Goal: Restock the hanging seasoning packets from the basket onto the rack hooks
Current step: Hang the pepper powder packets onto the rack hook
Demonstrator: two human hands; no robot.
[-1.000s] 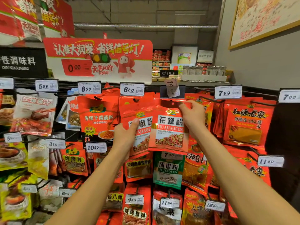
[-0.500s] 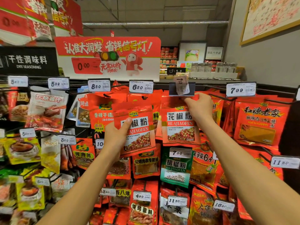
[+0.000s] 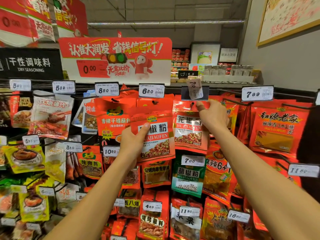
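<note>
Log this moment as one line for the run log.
left hand: holds loose red packet | right hand: pinches top of hanging packet under crooked price tag | loose packet not yet hooked

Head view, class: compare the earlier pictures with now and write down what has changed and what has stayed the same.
The left hand has drawn its red huajiaofen seasoning packet away from the hook under the 6.30 price tag and shifted it right, toward the hanging red packet. The right hand still pinches that hanging packet's top under the crooked 7.00 tag. The other packets on the rack stay put.
</note>
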